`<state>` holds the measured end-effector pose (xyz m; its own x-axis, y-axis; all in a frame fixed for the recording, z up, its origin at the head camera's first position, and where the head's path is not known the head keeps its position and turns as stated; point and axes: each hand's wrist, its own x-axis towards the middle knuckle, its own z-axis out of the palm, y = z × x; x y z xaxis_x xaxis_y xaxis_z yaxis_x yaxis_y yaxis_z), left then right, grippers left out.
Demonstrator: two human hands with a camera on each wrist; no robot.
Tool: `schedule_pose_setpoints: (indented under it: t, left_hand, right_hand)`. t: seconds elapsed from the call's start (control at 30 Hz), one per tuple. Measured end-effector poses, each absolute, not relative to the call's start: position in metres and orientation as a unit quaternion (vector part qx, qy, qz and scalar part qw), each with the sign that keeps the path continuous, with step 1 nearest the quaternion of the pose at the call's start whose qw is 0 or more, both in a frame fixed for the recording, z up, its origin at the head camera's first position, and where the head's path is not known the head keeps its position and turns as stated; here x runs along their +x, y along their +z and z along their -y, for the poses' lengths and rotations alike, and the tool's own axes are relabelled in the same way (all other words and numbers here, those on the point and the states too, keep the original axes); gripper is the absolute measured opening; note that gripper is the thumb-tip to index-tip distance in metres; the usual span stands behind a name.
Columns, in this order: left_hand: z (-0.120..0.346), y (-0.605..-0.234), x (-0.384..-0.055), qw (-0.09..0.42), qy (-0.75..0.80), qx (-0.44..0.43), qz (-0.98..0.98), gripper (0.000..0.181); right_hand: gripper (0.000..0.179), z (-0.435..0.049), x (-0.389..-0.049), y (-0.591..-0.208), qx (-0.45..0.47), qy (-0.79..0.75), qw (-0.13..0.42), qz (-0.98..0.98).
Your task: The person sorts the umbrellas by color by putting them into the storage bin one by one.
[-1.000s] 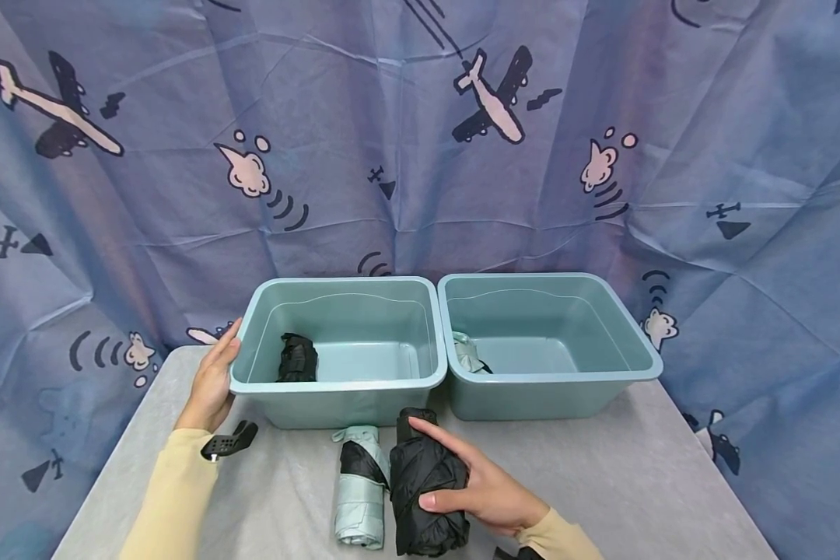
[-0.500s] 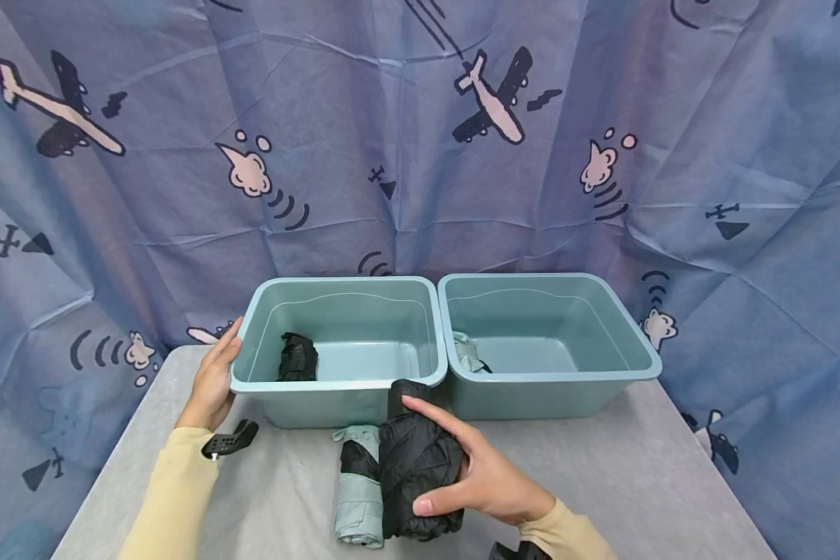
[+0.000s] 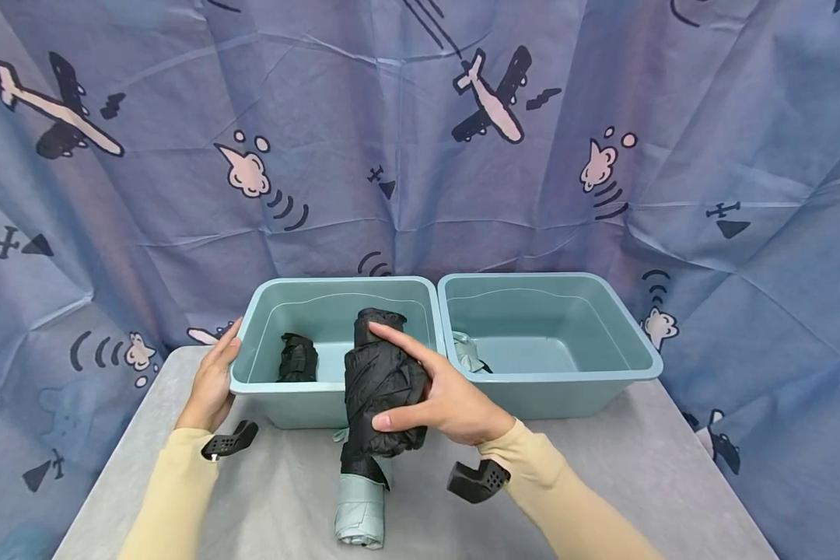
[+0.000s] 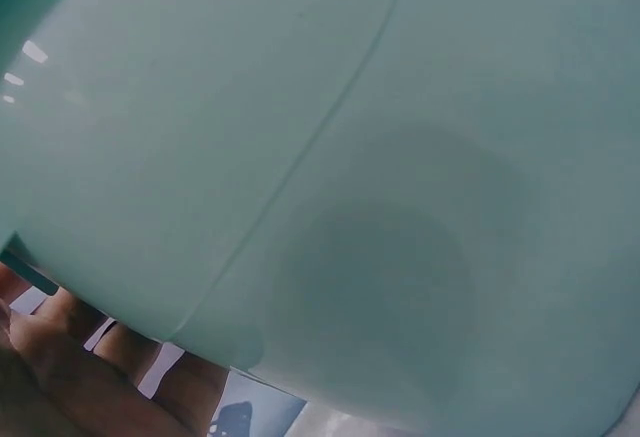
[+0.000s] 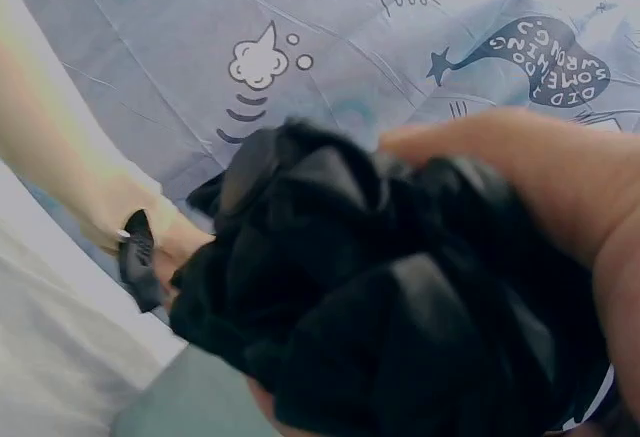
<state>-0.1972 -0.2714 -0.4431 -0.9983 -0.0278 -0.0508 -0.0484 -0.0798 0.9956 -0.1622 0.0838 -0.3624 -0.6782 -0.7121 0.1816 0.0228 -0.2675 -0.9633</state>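
Note:
My right hand (image 3: pixel 455 400) grips a folded black umbrella (image 3: pixel 383 389), thumb on the near side and fingers along its far side. The umbrella is raised over the front rim of the left bin (image 3: pixel 294 408), its top end overlapping the bin's inside. Underneath, a rolled pale green umbrella (image 3: pixel 361 509) with a black band lies on the table, partly hidden. My left hand (image 3: pixel 213 389) rests against the left end of that bin, with fingers straight along its outer wall. The right wrist view shows the black umbrella (image 5: pixel 370 287) close up and blurred.
Inside the left bin lies a smaller black folded bundle (image 3: pixel 298 359). A matching right bin (image 3: pixel 532 400) stands beside it with a pale green bundle (image 3: pixel 467 352) at its left end. Behind the grey-covered table (image 3: pixel 644 482) hangs a blue patterned curtain (image 3: pixel 420 140).
My right hand has lifted the black umbrella from beside the pale green one, moving it forward and left over the left bin's front rim. My left hand has stayed at the bin.

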Motion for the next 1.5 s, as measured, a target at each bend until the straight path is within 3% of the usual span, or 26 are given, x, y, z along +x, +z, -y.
schedule_pose_setpoints:
  t: [0.5,0.7,1.13,1.5]
  left_hand:
    - [0.272,-0.446,-0.198,-0.001,0.740,-0.021,-0.673,0.062]
    - [0.273,-0.446,-0.198,-0.001,0.742,-0.020,-0.670,0.062]
    - [0.274,-0.445,-0.198,0.012,0.740,-0.025,-0.672,0.060]
    - [0.273,-0.445,-0.200,0.005,0.749,-0.025,-0.662,0.061]
  right_hand:
    - [0.097,-0.030,-0.241,-0.369,-0.255,-0.711,0.210,-0.621]
    - [0.096,-0.010,-0.262,-0.379,-0.200,-0.709,0.225,-0.638]
    - [0.098,0.024,-0.287,-0.402,-0.143,-0.698,0.272,-0.647]
    - [0.097,0.037,-0.295,-0.410,-0.119,-0.647,0.265,-0.705]
